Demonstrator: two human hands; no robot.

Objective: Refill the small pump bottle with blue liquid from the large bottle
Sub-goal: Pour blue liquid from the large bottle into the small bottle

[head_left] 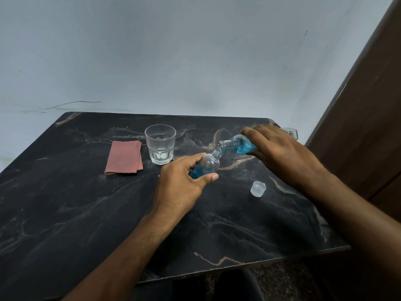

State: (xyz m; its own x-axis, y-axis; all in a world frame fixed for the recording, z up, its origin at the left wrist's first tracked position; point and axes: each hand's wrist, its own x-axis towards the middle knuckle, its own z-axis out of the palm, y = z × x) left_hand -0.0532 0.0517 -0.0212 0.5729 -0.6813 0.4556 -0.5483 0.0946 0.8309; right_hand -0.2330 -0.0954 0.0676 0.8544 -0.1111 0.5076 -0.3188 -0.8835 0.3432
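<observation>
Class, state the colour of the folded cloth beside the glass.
The folded cloth is dusty pink, seen in the head view.

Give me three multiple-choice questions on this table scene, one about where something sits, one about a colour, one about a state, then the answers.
1. Where is the folded cloth?
A. left of the glass
B. under the cap
C. in the right hand

2. What colour is the liquid in the small bottle?
A. red
B. blue
C. green

3. How is the large bottle held?
A. upright, capped
B. lying on the table
C. tipped, mouth at the small bottle's neck

Answers: 1 A, the cloth lies just left of the glass. 2 B, blue shows beside the left hand. 3 C, the right hand tilts it, uncapped, toward the small bottle.
</observation>
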